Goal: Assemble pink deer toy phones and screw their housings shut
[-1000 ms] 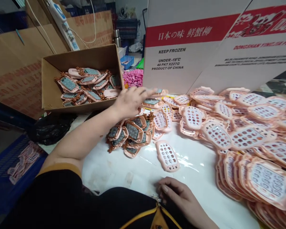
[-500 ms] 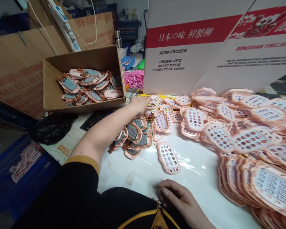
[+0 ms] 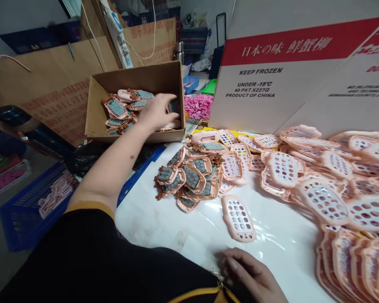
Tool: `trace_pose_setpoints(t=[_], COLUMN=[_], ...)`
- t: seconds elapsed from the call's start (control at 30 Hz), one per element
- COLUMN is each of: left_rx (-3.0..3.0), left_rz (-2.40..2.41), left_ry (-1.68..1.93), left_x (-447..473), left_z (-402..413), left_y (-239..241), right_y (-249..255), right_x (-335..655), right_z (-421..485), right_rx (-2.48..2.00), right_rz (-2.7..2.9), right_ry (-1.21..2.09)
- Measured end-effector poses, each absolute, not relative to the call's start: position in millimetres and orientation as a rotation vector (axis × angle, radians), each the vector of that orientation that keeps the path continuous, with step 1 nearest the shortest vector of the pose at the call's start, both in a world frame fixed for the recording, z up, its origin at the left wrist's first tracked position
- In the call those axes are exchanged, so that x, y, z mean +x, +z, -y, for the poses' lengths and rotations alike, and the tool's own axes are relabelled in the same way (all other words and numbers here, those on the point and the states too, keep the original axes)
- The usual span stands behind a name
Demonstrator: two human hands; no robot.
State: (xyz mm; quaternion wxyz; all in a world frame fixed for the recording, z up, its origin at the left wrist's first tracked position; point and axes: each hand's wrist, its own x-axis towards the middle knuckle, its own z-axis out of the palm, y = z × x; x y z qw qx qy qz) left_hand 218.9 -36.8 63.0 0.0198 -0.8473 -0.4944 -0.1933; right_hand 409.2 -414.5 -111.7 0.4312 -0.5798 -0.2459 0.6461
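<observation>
My left hand [image 3: 156, 112] reaches into an open cardboard box [image 3: 94, 109] at the back left, fingers curled over a pink toy-phone shell with a dark insert [image 3: 174, 107]. More such filled shells [image 3: 120, 109] lie in the box. On the white table, a small pile of filled shells [image 3: 192, 176] sits below the box. One empty pink shell [image 3: 239, 218] lies alone in front of it. My right hand [image 3: 251, 275] rests at the table's near edge, fingers bent, nothing visible in it.
A big heap of empty pink shells [image 3: 328, 185] covers the right side of the table. A large white and red carton [image 3: 271, 84] stands behind. A blue crate [image 3: 34, 206] sits low at the left. Small pink parts [image 3: 198, 106] lie behind the box.
My left hand has moved from the shells at the table's middle back and left into the cardboard box. The view has shifted left. My right hand has stayed put.
</observation>
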Motion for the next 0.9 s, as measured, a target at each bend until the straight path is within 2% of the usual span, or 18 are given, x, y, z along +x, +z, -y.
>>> trace_pose_setpoints(t=[0.13, 0.23, 0.47, 0.6, 0.9], left_rx=[-2.409, -2.357, -2.421, -2.399, -2.26], left_rz=[1.875, 2.016, 1.902, 1.829, 1.845], left_ry=[-0.528, -0.327, -0.124, -0.189, -0.424], left_x=[169.5, 160.6, 179.3, 176.0, 161.3], left_z=[-15.4, -39.4, -70.1, -74.3, -42.7], left_y=[49.5, 39.1, 31.5, 30.2, 48.3], right_y=[-112.5, -105.0, -104.7, -109.1, -102.3], right_x=[409.3, 405.8, 408.3, 413.4, 406.7], right_z=[415.7, 414.3, 408.4, 408.0, 407.8], right_rx=[-1.471, -1.455, -1.386, -1.368, -1.349], right_rz=[0.616, 0.559, 0.504, 0.491, 0.423], right_ry=[1.583, 1.579, 1.583, 1.658, 1.61])
